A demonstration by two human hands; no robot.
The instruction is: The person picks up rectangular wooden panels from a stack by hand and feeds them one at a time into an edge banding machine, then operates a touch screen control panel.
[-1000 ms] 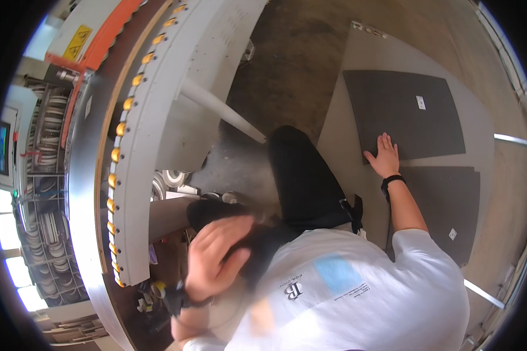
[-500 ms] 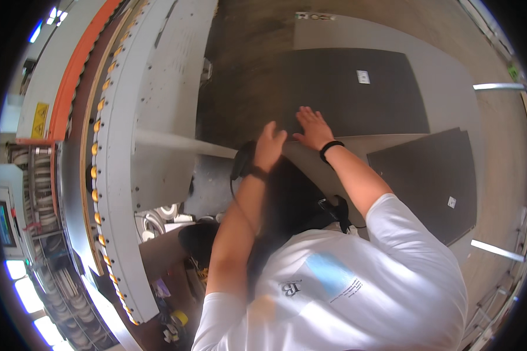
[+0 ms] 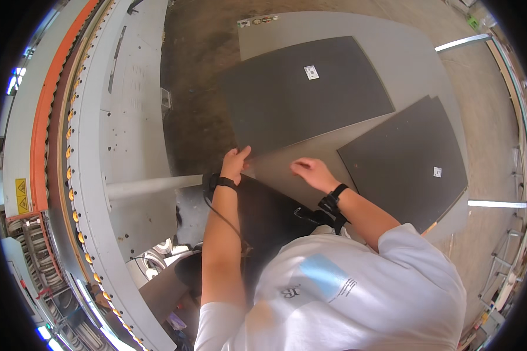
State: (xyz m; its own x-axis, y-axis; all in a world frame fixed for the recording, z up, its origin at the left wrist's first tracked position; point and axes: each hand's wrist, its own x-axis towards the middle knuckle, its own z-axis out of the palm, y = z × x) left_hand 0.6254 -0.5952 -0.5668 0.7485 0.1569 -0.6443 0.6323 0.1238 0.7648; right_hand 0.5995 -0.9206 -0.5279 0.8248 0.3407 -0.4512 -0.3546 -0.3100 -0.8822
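Observation:
A dark grey panel (image 3: 293, 111) with a small white label lies on a larger light grey board (image 3: 416, 64). At the panel's near left corner is my left hand (image 3: 235, 165), its thumb by the edge and its fingers bent around the corner; the fingertips are partly hidden. My right hand (image 3: 313, 174) hovers apart from the panel, over the light grey surface, with fingers curled in and nothing visible in them. To the right of it rests a second dark grey panel (image 3: 407, 161), also labelled, turned at an angle.
Along the left runs a long grey machine (image 3: 134, 105) with a row of yellow rollers (image 3: 70, 152) and an orange strip (image 3: 58, 70). A pale bar (image 3: 155, 186) sticks out from it towards my left wrist. White hoses (image 3: 158, 257) lie below. Metal bars (image 3: 498, 204) stand right.
My view has swung right, so the machine and panels sit further left. My left hand has come to the panel's corner; my right hand has drawn back and curled its spread fingers.

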